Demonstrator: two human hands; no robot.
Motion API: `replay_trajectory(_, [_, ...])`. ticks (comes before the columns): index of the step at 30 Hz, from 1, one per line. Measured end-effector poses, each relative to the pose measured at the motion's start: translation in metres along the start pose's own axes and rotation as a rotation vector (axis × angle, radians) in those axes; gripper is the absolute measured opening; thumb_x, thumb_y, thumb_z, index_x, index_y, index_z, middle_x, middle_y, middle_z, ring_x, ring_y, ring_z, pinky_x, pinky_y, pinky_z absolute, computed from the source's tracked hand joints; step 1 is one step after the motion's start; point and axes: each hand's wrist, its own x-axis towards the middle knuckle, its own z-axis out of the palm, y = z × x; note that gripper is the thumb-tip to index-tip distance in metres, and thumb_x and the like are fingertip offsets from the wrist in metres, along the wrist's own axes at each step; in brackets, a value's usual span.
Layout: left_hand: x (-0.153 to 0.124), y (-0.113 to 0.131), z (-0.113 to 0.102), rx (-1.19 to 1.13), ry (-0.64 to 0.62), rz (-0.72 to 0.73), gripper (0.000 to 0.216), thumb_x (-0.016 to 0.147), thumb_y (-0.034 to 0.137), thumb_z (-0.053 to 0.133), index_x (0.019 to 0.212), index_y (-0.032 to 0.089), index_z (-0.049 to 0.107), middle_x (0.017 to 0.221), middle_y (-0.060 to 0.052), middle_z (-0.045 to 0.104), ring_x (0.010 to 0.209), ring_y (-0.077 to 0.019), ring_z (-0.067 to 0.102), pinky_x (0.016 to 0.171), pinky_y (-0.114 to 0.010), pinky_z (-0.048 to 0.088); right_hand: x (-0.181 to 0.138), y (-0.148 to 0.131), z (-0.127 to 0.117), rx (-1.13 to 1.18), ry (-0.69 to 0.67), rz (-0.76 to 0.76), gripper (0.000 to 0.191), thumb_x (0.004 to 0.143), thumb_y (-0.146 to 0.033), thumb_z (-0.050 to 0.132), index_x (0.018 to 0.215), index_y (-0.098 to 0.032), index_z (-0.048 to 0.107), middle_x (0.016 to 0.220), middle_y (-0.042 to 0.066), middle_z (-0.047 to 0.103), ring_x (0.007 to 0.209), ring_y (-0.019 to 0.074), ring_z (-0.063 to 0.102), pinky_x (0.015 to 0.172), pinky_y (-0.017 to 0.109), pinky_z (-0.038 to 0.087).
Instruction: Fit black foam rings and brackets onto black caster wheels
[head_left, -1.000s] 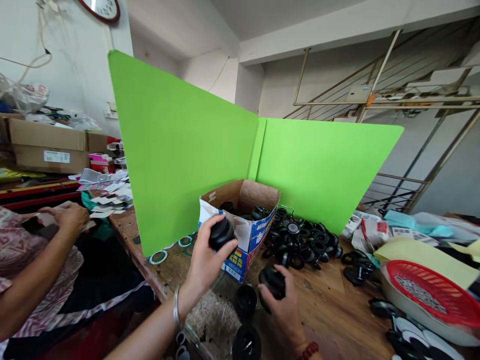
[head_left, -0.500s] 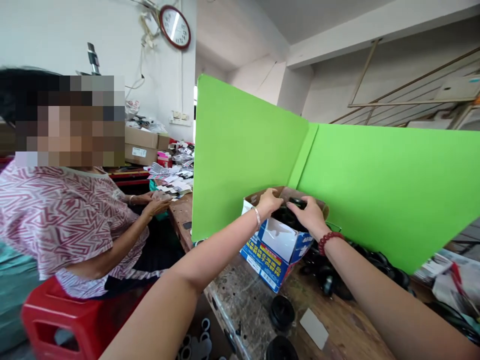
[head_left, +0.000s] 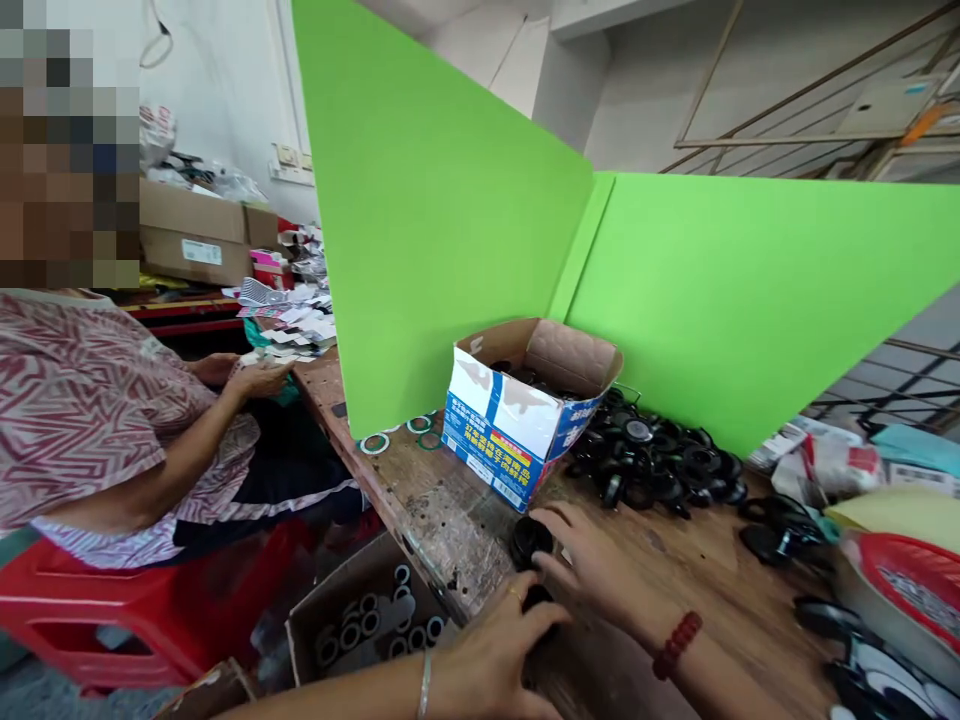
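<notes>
Person's left hand (head_left: 506,645), wearing silver bangle (head_left: 425,685), is curling over black round part (head_left: 536,598), grip hidden. Right hand (head_left: 589,560), wearing dark-red bead bracelet (head_left: 677,645), is hovering at second black round part (head_left: 527,540). Open blue-and-white cardboard box (head_left: 491,440) is standing on worn wooden table (head_left: 450,520), glossy black heap (head_left: 649,455) lying beside it. Co-worker in pink-and-white patterned shirt (head_left: 82,400) is sitting on red plastic stool (head_left: 97,600).

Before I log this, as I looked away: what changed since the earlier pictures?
Both hands left the carton, letting go the parts they carried, and came back nearer the person: left hand at the nearer black part, right hand at the farther black part. Carton and green partition stayed.
</notes>
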Motion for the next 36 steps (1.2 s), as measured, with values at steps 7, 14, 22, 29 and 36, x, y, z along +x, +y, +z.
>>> replay_trajectory(7, [0.02, -0.036, 0.019, -0.144, 0.138, -0.035, 0.061, 0.063, 0.019, 0.087, 0.12, 0.032, 0.068, 0.139, -0.009, 0.044, 0.131, -0.0319, 0.048, 0.11, -0.043, 0.041, 0.008, 0.044, 0.047, 0.263, -0.057, 0.169, 0.043, 0.08, -0.035, 0.061, 0.121, -0.025, 0.07, 0.11, 0.007, 0.076, 0.101, 0.03, 0.072, 0.089, 0.045, 0.058])
replay_trajectory(14, [0.016, 0.049, -0.103, 0.003, 0.748, 0.311, 0.042, 0.08, 0.016, 0.074, 0.119, 0.028, 0.065, 0.125, -0.008, 0.052, 0.124, -0.0246, 0.051, 0.109, -0.042, 0.043, 0.039, -0.009, -0.052, 0.083, 0.457, -0.085, 0.044, 0.082, -0.041, 0.065, 0.122, -0.025, 0.066, 0.12, 0.007, 0.071, 0.107, 0.0255, 0.069, 0.098, 0.039, 0.054])
replay_trajectory(22, [0.144, 0.087, -0.238, 0.526, 0.699, 0.113, 0.044, 0.078, 0.013, 0.071, 0.121, 0.02, 0.065, 0.116, -0.009, 0.064, 0.121, -0.0256, 0.055, 0.103, -0.039, 0.048, 0.174, -0.039, -0.129, -0.021, 0.553, 0.125, 0.029, 0.074, -0.026, 0.07, 0.102, -0.017, 0.066, 0.098, 0.009, 0.073, 0.091, 0.0257, 0.068, 0.088, 0.043, 0.054])
replay_trajectory(29, [0.174, 0.078, -0.242, 0.534, 0.657, 0.077, 0.036, 0.071, 0.014, 0.073, 0.107, 0.018, 0.069, 0.108, -0.008, 0.072, 0.11, -0.0283, 0.062, 0.101, -0.043, 0.049, 0.14, -0.029, -0.122, -0.036, 0.547, 0.163, 0.02, 0.08, -0.016, 0.067, 0.1, -0.016, 0.068, 0.11, 0.01, 0.072, 0.102, 0.0224, 0.066, 0.091, 0.038, 0.052])
replay_trajectory(36, [0.081, 0.08, -0.159, 0.482, 0.666, 0.492, 0.025, 0.092, 0.03, 0.059, 0.115, 0.022, 0.064, 0.116, -0.007, 0.066, 0.115, -0.0239, 0.058, 0.105, -0.044, 0.045, -0.051, -0.019, -0.162, 0.084, 0.327, 0.154, 0.016, 0.092, -0.029, 0.058, 0.094, -0.019, 0.07, 0.092, 0.003, 0.072, 0.08, 0.0144, 0.065, 0.074, 0.026, 0.05])
